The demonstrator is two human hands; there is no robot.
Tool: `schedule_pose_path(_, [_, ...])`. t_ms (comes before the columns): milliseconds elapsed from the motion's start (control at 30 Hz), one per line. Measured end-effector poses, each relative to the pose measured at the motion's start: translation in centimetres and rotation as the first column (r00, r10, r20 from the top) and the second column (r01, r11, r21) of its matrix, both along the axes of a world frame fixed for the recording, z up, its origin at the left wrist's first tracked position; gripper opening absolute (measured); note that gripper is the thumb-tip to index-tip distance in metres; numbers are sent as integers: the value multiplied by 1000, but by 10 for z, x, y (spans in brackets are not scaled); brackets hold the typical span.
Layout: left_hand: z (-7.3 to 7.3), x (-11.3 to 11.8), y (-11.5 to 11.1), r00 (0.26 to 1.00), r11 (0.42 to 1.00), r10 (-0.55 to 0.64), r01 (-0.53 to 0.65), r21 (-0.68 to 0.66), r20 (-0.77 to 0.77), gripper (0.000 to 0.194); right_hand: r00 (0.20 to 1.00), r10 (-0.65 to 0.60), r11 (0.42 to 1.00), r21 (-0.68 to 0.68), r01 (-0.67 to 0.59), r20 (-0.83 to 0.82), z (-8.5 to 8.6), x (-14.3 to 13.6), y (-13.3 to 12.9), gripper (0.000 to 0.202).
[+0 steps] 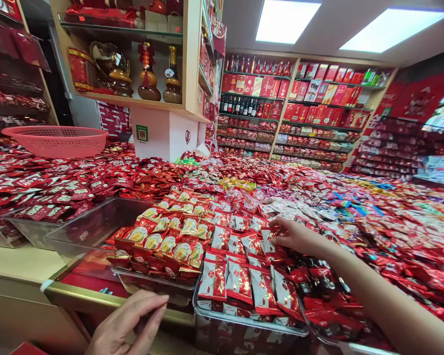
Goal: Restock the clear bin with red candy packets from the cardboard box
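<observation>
My right hand (289,235) reaches in from the right, its fingertips and thumb closed at the edge of a red-and-white candy packet (267,242). That packet stands at the right end of a row. More red-and-white packets (239,281) are lined up in a clear plastic bin (251,326) beneath it. At the lower left, my left hand (128,323) hovers in front of the counter edge, thumb and fingertips pinched together with nothing visible between them. Just behind it, gold-and-red packets (170,242) are heaped in the neighbouring clear bin (155,279).
A mostly bare clear bin (85,224) sits to the left, near the counter's gold edge (85,296). A pink plastic basket (59,140) rests on piled red sweets. Dark-and-red packets (329,296) fill the right bin. A white pillar (153,133) and shelves of bottles (240,106) stand behind.
</observation>
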State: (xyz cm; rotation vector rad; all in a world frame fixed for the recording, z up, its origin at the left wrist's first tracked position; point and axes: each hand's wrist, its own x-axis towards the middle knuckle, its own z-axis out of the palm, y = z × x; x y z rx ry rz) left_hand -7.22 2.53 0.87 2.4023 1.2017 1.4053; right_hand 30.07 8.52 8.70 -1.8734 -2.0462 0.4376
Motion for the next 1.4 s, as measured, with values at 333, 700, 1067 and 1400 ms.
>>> schedule_pose_path(333, [81, 141, 79, 769, 967, -245, 153, -202, -590, 23, 970, -13, 999, 33, 5, 244, 11, -14, -13, 42])
schedule_pose_path(700, [76, 186, 99, 728, 974, -212, 106, -199, -652, 16, 990, -64, 990, 133, 47, 127, 5, -14, -20, 35])
schedule_pose_path(1067, [75, 174, 98, 746, 964, -261, 172, -201, -613, 17, 985, -47, 993, 114, 28, 167, 2, -15, -23, 33])
schedule_pose_path(1400, [81, 171, 82, 722, 940, -342, 272, -208, -601, 21, 975, -21, 982, 185, -21, 223, 10, -23, -39, 22])
